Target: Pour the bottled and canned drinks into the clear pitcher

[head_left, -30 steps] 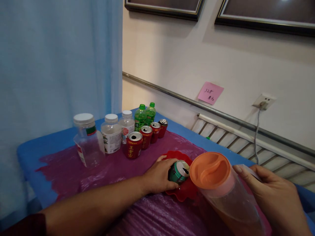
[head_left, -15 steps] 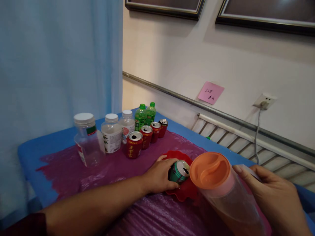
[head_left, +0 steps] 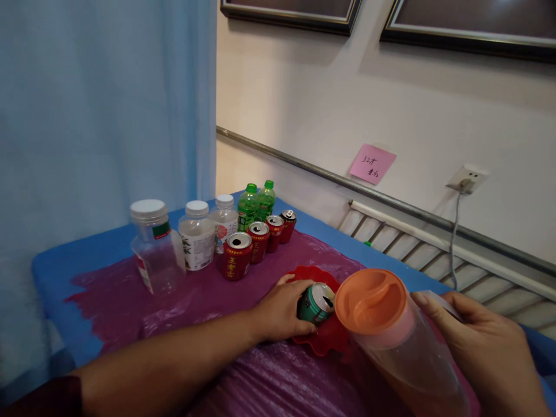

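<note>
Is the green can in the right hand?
No, the left hand holds the green can; the right hand grips the pitcher.

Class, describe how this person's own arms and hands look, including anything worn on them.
The left arm has a dark maroon sleeve, its edge showing near the lower left corner; the forearm beyond is bare. The left hand and right hand wear no gloves. No watch shows on the left wrist. Any right sleeve is out of view.
</note>
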`<act>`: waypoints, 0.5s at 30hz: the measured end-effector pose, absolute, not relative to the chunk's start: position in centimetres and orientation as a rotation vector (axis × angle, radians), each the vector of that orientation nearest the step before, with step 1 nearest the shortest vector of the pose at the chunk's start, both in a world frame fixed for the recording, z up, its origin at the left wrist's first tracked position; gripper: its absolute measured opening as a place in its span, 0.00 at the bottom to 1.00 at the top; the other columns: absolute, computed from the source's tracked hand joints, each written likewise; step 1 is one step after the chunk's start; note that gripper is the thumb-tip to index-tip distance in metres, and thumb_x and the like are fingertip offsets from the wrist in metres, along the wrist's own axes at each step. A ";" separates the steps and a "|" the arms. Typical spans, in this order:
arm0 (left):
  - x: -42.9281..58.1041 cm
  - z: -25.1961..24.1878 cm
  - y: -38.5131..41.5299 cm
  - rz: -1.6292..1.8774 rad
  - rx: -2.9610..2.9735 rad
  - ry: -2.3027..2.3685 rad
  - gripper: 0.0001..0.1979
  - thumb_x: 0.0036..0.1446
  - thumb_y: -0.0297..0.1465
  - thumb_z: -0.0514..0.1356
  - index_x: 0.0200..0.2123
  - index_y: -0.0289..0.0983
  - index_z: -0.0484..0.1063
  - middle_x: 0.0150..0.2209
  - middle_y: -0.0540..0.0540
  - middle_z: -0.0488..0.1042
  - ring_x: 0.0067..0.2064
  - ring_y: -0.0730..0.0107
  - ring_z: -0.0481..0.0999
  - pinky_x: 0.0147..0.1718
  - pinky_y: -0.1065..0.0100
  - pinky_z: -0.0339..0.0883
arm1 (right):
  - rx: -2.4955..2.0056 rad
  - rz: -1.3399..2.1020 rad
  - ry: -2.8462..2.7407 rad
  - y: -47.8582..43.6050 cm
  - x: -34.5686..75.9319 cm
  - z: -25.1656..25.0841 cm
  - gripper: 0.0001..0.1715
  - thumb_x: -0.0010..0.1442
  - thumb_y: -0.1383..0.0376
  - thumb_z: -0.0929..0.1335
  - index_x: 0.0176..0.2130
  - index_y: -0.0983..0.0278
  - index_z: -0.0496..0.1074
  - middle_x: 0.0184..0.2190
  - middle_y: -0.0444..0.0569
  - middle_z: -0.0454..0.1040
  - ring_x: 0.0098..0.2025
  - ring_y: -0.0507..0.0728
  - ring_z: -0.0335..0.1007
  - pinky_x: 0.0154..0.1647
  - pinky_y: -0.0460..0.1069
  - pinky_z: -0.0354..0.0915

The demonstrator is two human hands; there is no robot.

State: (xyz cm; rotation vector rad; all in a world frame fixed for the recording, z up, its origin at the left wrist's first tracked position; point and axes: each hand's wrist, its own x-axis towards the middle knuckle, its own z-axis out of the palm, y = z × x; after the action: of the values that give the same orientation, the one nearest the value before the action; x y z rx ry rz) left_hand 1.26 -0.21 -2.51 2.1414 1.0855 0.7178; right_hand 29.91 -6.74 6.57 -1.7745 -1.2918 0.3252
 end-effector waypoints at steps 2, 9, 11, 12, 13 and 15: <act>1.2 -2.5 -0.2 0.708 2.138 1.088 0.39 0.41 0.38 0.74 0.58 0.46 0.68 0.56 0.46 0.77 0.60 0.51 0.71 0.69 0.47 0.39 | -1.796 0.309 -1.284 -6.8 29.7 6.6 0.31 0.48 0.38 0.73 0.25 0.62 0.75 0.18 0.42 0.67 0.22 0.53 0.61 0.18 0.45 0.55; 1.2 -2.3 -0.2 0.697 2.155 1.092 0.37 0.42 0.38 0.74 0.57 0.46 0.69 0.55 0.48 0.77 0.59 0.52 0.73 0.69 0.48 0.39 | -1.754 0.239 -1.310 -6.8 29.3 6.8 0.29 0.49 0.40 0.73 0.24 0.63 0.74 0.18 0.41 0.66 0.20 0.52 0.59 0.18 0.46 0.53; 1.3 -2.3 -0.2 0.700 2.159 1.092 0.37 0.42 0.38 0.74 0.57 0.46 0.69 0.55 0.48 0.77 0.59 0.51 0.73 0.69 0.48 0.40 | -1.760 0.227 -1.311 -6.8 29.3 6.9 0.29 0.49 0.40 0.73 0.24 0.62 0.74 0.17 0.40 0.65 0.20 0.52 0.59 0.18 0.46 0.53; 1.3 -2.4 -0.2 0.702 2.160 1.092 0.38 0.42 0.38 0.74 0.57 0.46 0.68 0.55 0.48 0.77 0.59 0.51 0.73 0.69 0.48 0.40 | -1.758 0.225 -1.315 -6.8 29.3 6.9 0.28 0.49 0.40 0.73 0.23 0.62 0.74 0.16 0.40 0.65 0.20 0.52 0.59 0.17 0.46 0.53; 1.3 -2.4 -0.2 0.705 2.161 1.092 0.38 0.42 0.38 0.74 0.57 0.46 0.68 0.55 0.48 0.77 0.59 0.51 0.73 0.69 0.48 0.40 | -1.750 0.224 -1.319 -6.8 29.2 7.0 0.28 0.49 0.41 0.73 0.23 0.62 0.73 0.16 0.40 0.64 0.19 0.52 0.58 0.17 0.46 0.52; 1.3 -2.5 -0.2 0.709 2.161 1.092 0.38 0.42 0.38 0.74 0.58 0.46 0.68 0.55 0.48 0.77 0.59 0.51 0.73 0.69 0.48 0.40 | -1.738 0.218 -1.324 -6.8 29.2 7.1 0.27 0.49 0.42 0.73 0.22 0.62 0.72 0.15 0.40 0.63 0.19 0.52 0.58 0.17 0.46 0.51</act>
State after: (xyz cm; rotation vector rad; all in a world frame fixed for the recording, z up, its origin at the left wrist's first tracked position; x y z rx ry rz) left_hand 1.27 -0.20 -2.48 2.1609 1.0919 0.7085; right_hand 29.15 -6.75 7.14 -1.7381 -1.3243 0.2185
